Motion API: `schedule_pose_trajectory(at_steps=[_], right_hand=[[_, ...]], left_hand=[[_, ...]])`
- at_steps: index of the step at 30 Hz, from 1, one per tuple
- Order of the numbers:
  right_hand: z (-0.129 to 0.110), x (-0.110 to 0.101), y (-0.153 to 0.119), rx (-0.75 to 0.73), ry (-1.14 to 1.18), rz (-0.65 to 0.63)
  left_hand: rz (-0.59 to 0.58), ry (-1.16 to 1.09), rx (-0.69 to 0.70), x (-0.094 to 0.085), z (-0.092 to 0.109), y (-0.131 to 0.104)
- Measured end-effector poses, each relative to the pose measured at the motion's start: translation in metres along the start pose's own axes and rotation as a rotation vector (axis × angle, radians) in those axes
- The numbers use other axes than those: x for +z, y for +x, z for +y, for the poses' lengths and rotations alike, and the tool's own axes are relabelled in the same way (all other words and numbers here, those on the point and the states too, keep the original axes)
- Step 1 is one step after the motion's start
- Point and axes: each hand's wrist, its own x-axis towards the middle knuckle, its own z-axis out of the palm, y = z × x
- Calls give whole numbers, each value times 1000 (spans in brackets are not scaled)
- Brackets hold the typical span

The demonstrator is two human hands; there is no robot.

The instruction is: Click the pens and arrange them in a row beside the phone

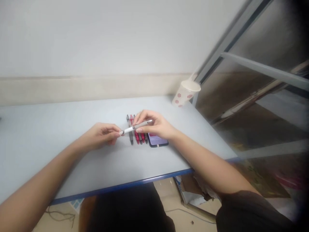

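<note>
A white and grey pen (129, 129) is held between both hands above the table. My left hand (103, 136) pinches its left end with thumb and fingertips. My right hand (154, 124) grips the grey part nearer the right end, its fingers closed. Beneath and behind the right hand, several pens lie side by side on the table: a grey one (131, 138) at the left, then red ones (137, 138) and darker ones. Right beside them is a phone (158, 140) with a lit screen, partly hidden by my right hand.
A white cup with red patterns (183, 95) stands at the back right of the pale table (96, 174), near the wall. A metal-framed panel (263, 69) rises along the right side. Below the blue front edge are my legs and a box on the floor.
</note>
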Motion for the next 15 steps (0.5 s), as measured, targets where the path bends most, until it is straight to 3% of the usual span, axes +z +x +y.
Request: schedule_pose_trajectory(at_steps=[7,12,15], right_hand=[[-12,3,-3,-16,4,-62],[-5,4,-4,-19,88,-98],[-1,4,-5,-21,179,-184]], left_hand=[[-234,-82,2,-4,6,-1],[-353,-270,-56,-2,3,-3],[-340,-313,-66,2,2,-4]])
